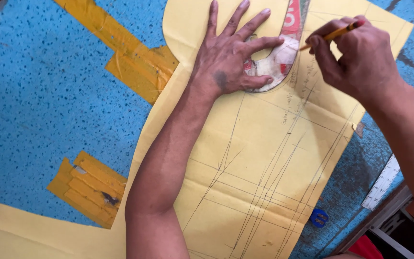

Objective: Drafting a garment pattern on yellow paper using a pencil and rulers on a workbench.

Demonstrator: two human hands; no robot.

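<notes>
Yellow pattern paper (264, 158) on speckled blue tabletop (49, 96)

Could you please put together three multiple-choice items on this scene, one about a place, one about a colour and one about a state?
1. Where does the small blue pencil sharpener lie?
A. On the curved template
B. On the blue speckled tabletop, beside the lower right edge of the yellow pattern paper
C. In the left hand

2. What colour are the tape patches stuck on the tabletop?
A. Yellow-orange
B. Green
C. White

3. What is the left hand doing?
A. Clenched in a fist
B. Lifted off the table
C. Pressed flat, fingers spread, on the curved red-and-white card template

Answers:
1 B, it sits off the paper on the tabletop, near the white ruler.
2 A, both patches match the paper's tone.
3 C, the palm holds the template down while the right hand sets a yellow pencil at its edge.
</notes>
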